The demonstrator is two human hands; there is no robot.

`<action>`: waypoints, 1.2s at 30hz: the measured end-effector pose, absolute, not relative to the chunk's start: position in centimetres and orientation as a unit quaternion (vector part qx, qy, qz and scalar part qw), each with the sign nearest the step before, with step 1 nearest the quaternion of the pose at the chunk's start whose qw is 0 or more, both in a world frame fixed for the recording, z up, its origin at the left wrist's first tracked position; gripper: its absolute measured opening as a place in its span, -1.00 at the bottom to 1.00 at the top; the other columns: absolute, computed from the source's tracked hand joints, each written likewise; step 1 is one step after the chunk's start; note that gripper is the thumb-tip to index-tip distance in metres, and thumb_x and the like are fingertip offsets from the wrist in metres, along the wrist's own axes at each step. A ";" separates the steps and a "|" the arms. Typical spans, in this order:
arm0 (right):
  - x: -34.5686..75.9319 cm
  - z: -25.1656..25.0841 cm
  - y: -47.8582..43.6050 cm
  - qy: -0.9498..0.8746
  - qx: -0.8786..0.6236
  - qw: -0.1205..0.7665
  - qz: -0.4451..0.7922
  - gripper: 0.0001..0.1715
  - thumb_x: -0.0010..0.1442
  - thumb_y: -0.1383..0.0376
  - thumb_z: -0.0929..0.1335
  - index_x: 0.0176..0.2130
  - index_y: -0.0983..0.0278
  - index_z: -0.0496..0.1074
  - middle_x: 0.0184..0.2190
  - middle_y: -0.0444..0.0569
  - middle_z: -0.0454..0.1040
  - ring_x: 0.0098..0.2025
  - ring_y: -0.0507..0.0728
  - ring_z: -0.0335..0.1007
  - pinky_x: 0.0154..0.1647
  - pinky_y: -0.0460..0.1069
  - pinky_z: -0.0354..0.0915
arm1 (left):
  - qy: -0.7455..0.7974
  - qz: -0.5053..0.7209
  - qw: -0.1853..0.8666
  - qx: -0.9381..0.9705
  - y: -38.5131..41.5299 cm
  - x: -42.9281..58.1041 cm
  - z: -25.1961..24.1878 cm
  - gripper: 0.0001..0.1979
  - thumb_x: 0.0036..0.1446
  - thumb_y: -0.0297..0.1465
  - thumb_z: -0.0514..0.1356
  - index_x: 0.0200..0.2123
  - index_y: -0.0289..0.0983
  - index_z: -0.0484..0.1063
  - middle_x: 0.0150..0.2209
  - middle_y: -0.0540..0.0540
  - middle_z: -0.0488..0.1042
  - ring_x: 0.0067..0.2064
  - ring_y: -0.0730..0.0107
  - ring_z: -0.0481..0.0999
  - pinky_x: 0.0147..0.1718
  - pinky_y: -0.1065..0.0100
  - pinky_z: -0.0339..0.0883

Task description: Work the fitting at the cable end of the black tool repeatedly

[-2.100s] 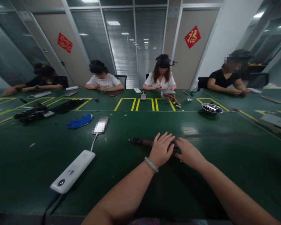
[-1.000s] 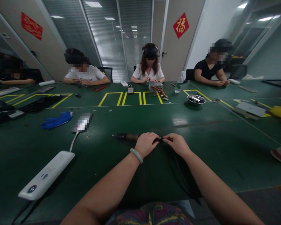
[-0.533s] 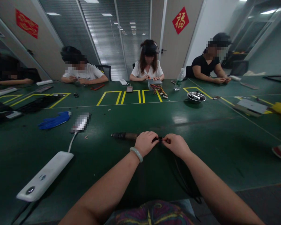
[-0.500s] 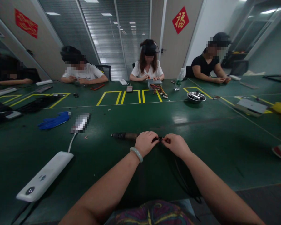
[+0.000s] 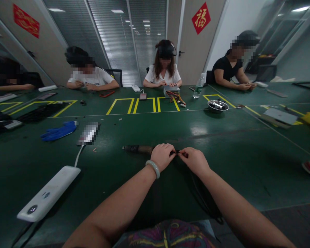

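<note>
My left hand (image 5: pixel 163 156), with a pale bangle on its wrist, is curled shut on the near end of a dark rod-like tool (image 5: pixel 138 149) that lies across the green table (image 5: pixel 248 155). My right hand (image 5: pixel 195 161) pinches a small dark part (image 5: pixel 177 152) where the two hands meet. A thin black cable (image 5: pixel 200 193) runs from under the right hand toward the table's near edge. What exactly sits between the fingertips is too small to make out.
A white power bank (image 5: pixel 48 193) with its cable lies at the near left, beside a phone (image 5: pixel 88 133) and a blue glove (image 5: pixel 59 131). A metal bowl (image 5: pixel 217 105) and a water bottle (image 5: pixel 199 86) stand farther back. Several people work along the far side.
The hands went from lying flat and spread on the tool to closed, fingertips pinched together. The view has shifted slightly; the tool has stayed in place.
</note>
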State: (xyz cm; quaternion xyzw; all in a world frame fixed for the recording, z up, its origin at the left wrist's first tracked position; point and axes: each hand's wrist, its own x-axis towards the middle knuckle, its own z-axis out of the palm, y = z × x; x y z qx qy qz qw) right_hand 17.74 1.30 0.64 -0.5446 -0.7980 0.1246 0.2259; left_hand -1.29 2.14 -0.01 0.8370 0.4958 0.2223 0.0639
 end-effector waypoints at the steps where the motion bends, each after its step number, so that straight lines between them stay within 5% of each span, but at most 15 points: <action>1: 17.7 0.5 1.3 -0.799 -0.544 0.225 0.125 -0.77 0.19 0.16 0.30 -0.25 0.17 0.52 -0.39 -0.09 0.49 -0.40 0.07 0.38 -0.37 -0.05 0.24 | 0.497 0.221 0.064 0.837 2.1 -1.3 0.0 -0.88 0.17 -0.28 0.21 -0.27 -0.19 0.41 -0.24 -0.01 0.48 -0.17 0.28 0.42 -0.19 0.25 0.24; 18: 17.6 -0.1 2.7 -0.871 -0.472 0.136 -0.020 -0.73 0.33 0.21 0.20 -0.14 0.17 0.46 -0.09 -0.07 0.49 -0.15 0.05 0.43 -0.17 -0.09 0.26 | 0.496 0.225 0.061 0.837 1.9 -1.3 -0.1 -0.78 0.15 -0.32 0.21 -0.12 -0.17 0.36 -0.16 -0.03 0.49 -0.12 0.25 0.45 -0.12 0.21 0.27; 25: 17.4 -0.5 3.1 -0.885 -0.460 0.050 -0.049 -0.78 0.33 0.29 0.18 -0.08 0.27 0.32 -0.20 0.01 0.47 -0.29 0.07 0.44 -0.31 -0.08 0.24 | 0.436 0.319 0.043 0.840 0.7 -1.8 0.8 -0.71 0.18 -0.43 0.13 0.00 -0.19 0.34 0.02 -0.05 0.44 0.16 0.30 0.30 0.22 0.14 0.06; 36: 21.2 1.5 5.3 -0.851 -0.520 0.051 -0.048 -0.71 0.37 0.23 0.11 -0.13 0.28 0.32 -0.21 0.01 0.47 -0.27 0.07 0.43 -0.31 -0.10 0.18 | 0.357 0.330 0.080 0.870 -0.3 -2.6 1.5 -0.76 0.19 -0.50 0.08 -0.11 -0.19 0.44 -0.10 -0.03 0.51 0.01 0.35 0.43 0.05 0.22 0.28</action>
